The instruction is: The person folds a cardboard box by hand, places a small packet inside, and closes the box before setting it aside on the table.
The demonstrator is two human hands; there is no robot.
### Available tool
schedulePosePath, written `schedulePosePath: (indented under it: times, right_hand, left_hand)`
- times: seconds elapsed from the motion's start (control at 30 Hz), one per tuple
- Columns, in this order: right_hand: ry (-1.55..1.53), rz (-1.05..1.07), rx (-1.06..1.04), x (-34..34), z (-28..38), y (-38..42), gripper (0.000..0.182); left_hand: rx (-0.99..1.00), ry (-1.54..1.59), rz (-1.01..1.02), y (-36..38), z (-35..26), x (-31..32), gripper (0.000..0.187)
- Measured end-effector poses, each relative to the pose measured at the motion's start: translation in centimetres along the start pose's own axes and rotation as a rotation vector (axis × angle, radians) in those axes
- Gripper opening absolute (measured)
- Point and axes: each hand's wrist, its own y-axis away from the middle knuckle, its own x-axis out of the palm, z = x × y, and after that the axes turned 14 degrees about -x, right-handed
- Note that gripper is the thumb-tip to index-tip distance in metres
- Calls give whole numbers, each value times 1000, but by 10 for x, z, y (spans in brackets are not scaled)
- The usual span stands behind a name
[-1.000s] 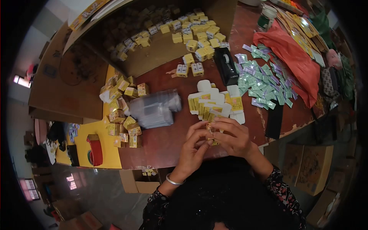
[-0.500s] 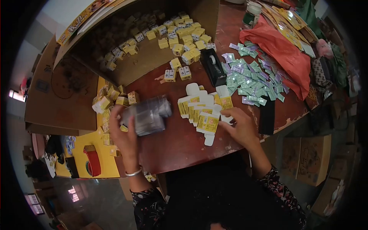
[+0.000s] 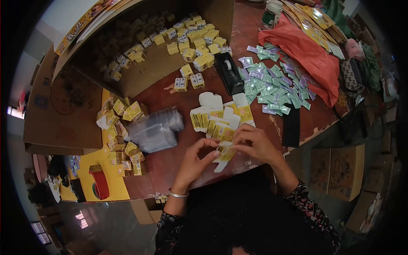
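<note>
My left hand (image 3: 196, 160) and my right hand (image 3: 256, 145) meet near the front of the red table. Between their fingertips is a small yellow and white folding carton (image 3: 226, 154), pinched from both sides. One white flap points down toward the table edge. Just beyond lies a pile of flattened yellow cartons (image 3: 208, 114) with white flaps. To the left of my hands sits a stack of transparent plastic pieces (image 3: 155, 131). Several folded yellow boxes (image 3: 135, 111) are heaped farther left.
A big cardboard box (image 3: 144, 80) lies open at the back, with many small yellow boxes (image 3: 204, 61) in and before it. Near it stands a black tape dispenser (image 3: 229, 74). Green and purple sachets (image 3: 276, 85) spread beside a red plastic bag (image 3: 306, 55).
My left hand has left the transparent plastic pieces and moved right to the carton. My right hand has shifted slightly left, and both now pinch one carton. The view has shifted slightly.
</note>
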Motion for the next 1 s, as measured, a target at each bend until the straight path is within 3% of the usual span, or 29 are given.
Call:
schedulePosePath:
  times: [0.13,0.23,0.37,0.47,0.6,0.8,0.93,1.0]
  right_hand:
    - [-59,27,-223,-9,20,-3,12]
    - [-43,-29,-342,-9,20,-4,19]
    - [-61,-221,-271,-8,31,-1,41]
    - [-115,-161,-329,0,27,1,67]
    - [-248,-59,-308,19,21,6,82]
    - [-314,-65,-444,26,22,-2,61]
    - [-177,-67,-565,25,21,-8,44]
    - [-92,-86,-634,22,24,-13,37]
  left_hand:
    - [-75,68,386,7,-5,-8,34]
    - [-61,218,469,8,5,-5,43]
    - [75,256,260,14,2,6,53]
    - [229,196,104,23,-6,22,56]
    - [344,83,78,33,-6,34,59]
    - [431,-28,145,33,2,30,50]
    - [497,-132,144,33,1,28,45]
    - [453,119,168,35,6,36,45]
